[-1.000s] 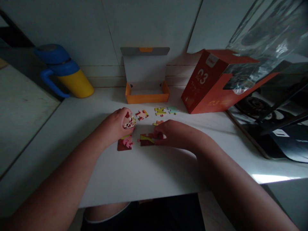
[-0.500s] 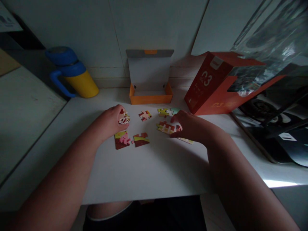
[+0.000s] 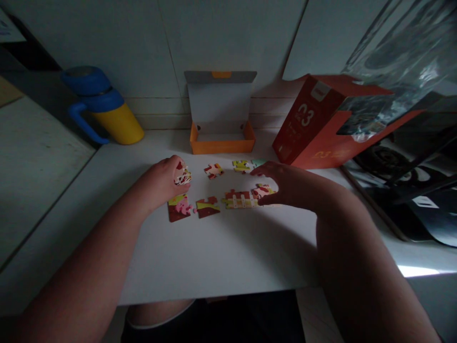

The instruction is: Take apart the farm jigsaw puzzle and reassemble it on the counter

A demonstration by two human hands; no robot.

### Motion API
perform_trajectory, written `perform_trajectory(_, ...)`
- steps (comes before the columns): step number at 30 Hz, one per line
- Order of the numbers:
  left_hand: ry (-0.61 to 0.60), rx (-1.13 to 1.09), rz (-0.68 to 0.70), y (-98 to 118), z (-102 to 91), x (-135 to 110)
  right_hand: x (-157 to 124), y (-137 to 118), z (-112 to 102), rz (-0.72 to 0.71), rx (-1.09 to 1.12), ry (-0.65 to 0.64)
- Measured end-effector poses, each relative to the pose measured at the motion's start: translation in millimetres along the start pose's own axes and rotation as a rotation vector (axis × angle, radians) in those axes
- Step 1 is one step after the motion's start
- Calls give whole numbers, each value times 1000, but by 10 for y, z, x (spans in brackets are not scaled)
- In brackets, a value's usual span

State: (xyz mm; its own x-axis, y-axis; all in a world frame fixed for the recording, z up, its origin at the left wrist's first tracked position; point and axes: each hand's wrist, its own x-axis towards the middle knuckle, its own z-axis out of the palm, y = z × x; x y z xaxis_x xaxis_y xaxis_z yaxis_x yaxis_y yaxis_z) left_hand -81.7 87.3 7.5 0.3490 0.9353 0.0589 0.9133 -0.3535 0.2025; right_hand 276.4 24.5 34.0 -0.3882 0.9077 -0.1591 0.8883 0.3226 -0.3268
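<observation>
My left hand [image 3: 166, 183] is closed around a small stack of jigsaw puzzle pieces [image 3: 183, 174], just above the table's left side. Below it lies a puzzle piece with a pink figure [image 3: 183, 207], beside a yellow-and-brown piece [image 3: 207, 207]. My right hand [image 3: 278, 183] is spread, thumb and fingers apart, over the right-hand pieces. A piece with a white fence [image 3: 241, 200] and a reddish, pale piece [image 3: 262, 191] lie near its thumb. Behind its fingertips are a yellow-green piece [image 3: 242, 166] and a partly hidden pale green one. A red-and-cream piece [image 3: 214, 170] lies alone between my hands.
An open orange box [image 3: 223, 146] stands against the wall. At the left is a yellow thermos with a blue lid [image 3: 123, 124]. A red carton [image 3: 303, 121] with clear plastic stands at the right, by a black object [image 3: 403, 209]. The white table's front edge [image 3: 214, 295] is close to my lap.
The fence piece has shifted down and left and now lies straighter, closer to the yellow-and-brown piece. My right hand has opened wider and moved slightly right. My left hand keeps its stack.
</observation>
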Motion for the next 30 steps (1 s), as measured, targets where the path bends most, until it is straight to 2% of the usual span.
perform_trajectory(3,-7,5,-4,13,-6,-1,-50,261,-35,117,11,-99)
perform_trajectory(5,-3,9,1,22,-13,-2,-55,319,-42,136,22,-146)
perform_trajectory(10,-15,11,-9,20,-17,-3,-14,142,-34,51,41,-219)
perform_trajectory(17,-22,-9,-12,29,-33,-8,8,44,-10,103,49,-238)
perform_trajectory(21,-15,-9,-12,24,-24,-15,35,31,-49,154,54,-184)
perform_trajectory(26,2,-10,9,5,1,-11,90,105,-95,156,95,41)
perform_trajectory(30,-12,3,4,23,-16,-9,139,231,-40,205,80,76)
